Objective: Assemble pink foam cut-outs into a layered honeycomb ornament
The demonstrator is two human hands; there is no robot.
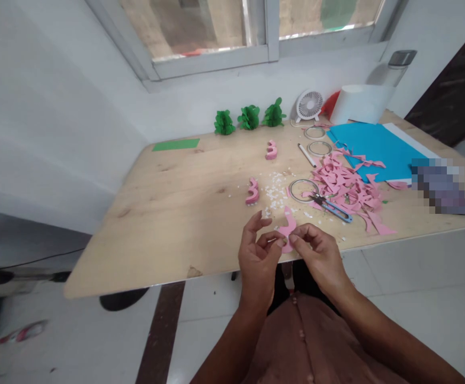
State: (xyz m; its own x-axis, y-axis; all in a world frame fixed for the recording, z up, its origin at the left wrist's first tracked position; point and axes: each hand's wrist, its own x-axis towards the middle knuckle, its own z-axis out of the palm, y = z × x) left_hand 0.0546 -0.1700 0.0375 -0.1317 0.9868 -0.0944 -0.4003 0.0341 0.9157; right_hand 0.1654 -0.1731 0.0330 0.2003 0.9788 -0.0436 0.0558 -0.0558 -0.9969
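Note:
Both my hands meet over the near edge of the wooden table (168,213). My left hand (258,256) and my right hand (320,253) pinch a small pink paper shape (287,228) between their fingertips. The shape curves upward from the fingers. Two similar pink paper pieces (252,192) (271,150) stand on the table farther away. White paper crumbs (276,194) lie scattered just beyond my hands.
A heap of pink paper scraps (344,189) with blue-handled scissors (336,209) lies at the right, beside a blue sheet (376,146). Metal rings (302,189), a pen (306,154), three green paper trees (249,118), a small fan (309,105) and a green strip (176,144) are farther back.

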